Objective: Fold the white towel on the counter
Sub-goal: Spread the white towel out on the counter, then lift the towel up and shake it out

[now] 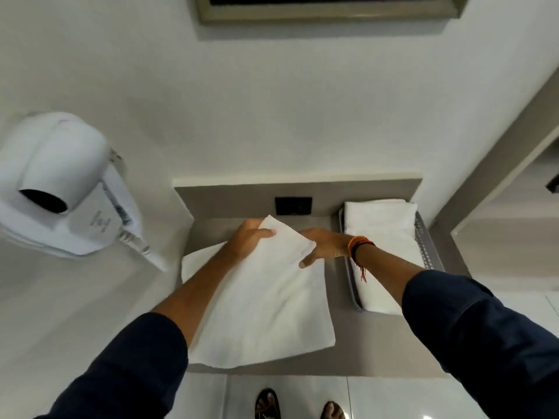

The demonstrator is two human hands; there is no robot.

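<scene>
Both hands (pixel 281 241) pinch the white towel's (pixel 263 300) far edge (dryer (pixel 63 182) label unreadable).

Both hands pinch the white towel (pixel 260 300) far edge, lifted off the desk (pixel 378 343): left hand (pixel 246 240) at 11 o'clock, right hand (pixel 325 244) at 1. Tray (pixel 352 285) of folded towels (pixel 381 234) sits at 3 o'clock.

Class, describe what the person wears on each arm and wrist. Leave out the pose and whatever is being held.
Both arms wear dark navy sleeves pushed up to leave the forearms bare. The right hand has orange and black thread bands at the wrist, with a loose orange end hanging down. The left hand and its wrist are bare: no band, watch or visible ring.
</scene>
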